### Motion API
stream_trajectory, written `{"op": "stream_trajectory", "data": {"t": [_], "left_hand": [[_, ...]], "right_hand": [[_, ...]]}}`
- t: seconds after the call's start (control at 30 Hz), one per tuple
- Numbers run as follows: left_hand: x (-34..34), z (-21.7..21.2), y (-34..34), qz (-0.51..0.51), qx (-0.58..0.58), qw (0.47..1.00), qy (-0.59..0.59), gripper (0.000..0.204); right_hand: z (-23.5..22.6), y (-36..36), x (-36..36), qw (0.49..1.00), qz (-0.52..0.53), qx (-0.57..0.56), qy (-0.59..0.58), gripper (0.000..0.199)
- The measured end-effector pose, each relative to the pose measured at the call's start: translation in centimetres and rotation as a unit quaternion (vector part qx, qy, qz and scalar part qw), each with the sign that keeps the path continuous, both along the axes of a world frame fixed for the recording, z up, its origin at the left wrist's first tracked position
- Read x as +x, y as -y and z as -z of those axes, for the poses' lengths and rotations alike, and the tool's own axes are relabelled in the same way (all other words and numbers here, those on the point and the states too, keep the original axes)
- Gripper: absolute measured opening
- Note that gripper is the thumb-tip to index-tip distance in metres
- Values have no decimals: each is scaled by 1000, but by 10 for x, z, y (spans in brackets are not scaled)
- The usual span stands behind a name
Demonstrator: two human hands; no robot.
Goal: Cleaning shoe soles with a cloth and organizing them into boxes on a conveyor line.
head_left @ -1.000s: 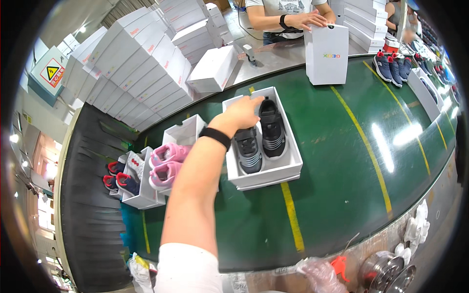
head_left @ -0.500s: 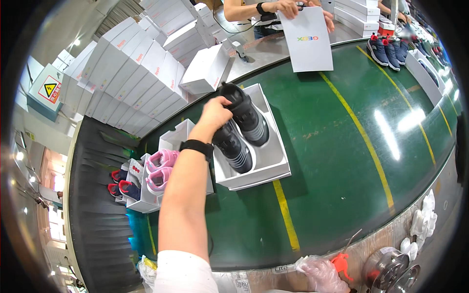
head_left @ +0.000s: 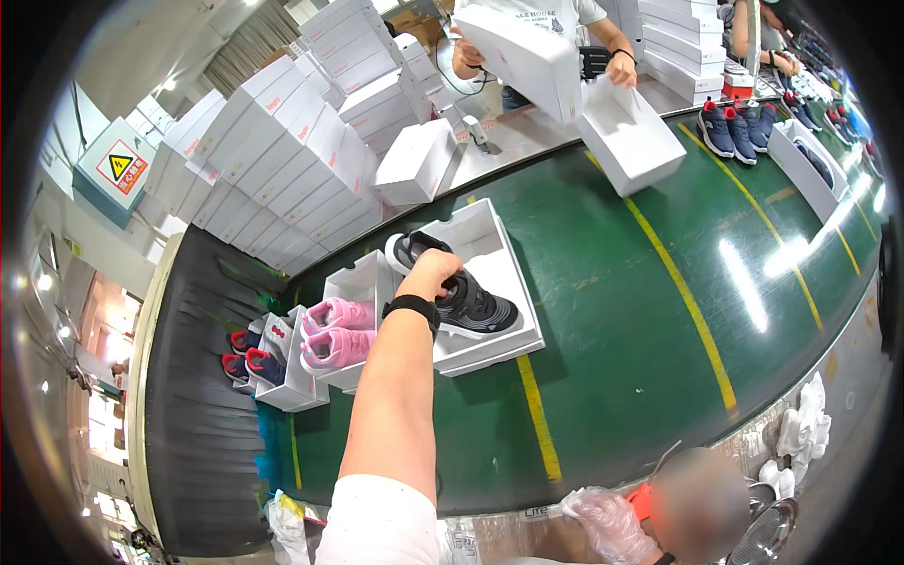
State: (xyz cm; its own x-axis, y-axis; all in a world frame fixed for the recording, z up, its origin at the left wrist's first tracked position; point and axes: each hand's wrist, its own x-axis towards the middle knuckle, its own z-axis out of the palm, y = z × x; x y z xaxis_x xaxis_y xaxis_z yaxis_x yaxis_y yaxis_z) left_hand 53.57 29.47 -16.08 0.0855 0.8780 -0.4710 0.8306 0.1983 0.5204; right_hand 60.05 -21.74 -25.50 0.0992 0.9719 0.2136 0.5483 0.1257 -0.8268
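My left hand (head_left: 435,270) reaches over an open white shoebox (head_left: 529,325) with its fingers closed on a pair of black sneakers. The nearer sneaker (head_left: 478,309), with grey stripes and a white sole, lies tilted within the box, its toe to the right. Behind my hand, the other sneaker (head_left: 407,249) rests across the left side of the box; my hand partly hides both. White paper shows inside. Directly left stands another white box with pink sneakers (head_left: 337,334). I do not see my right hand.
The green belt (head_left: 621,311) has yellow cross lines. Dark shoes in a white box (head_left: 292,386) sit far left. White shoeboxes (head_left: 282,122) are stacked behind. Across the belt, a person holds a white lid (head_left: 523,61) and an open box (head_left: 636,141). Navy sneakers (head_left: 730,132) stand far right.
The black sneakers have turned and tilted under my left hand, toes now further right, one over the box's left side. The person opposite has separated a box from its lid. The view has shifted.
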Motion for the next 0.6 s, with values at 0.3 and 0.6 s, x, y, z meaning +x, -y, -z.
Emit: {"op": "stream_trajectory", "data": {"t": [0.3,0.6], "left_hand": [[-16,-38,60,507,244,771,-297,37],[-61,-27,55,547,341,688,-334,35]], "right_hand": [[-6,-19,4,998,-8,53,-42,37],[-15,-15,-5,997,14,12,69,34]]}}
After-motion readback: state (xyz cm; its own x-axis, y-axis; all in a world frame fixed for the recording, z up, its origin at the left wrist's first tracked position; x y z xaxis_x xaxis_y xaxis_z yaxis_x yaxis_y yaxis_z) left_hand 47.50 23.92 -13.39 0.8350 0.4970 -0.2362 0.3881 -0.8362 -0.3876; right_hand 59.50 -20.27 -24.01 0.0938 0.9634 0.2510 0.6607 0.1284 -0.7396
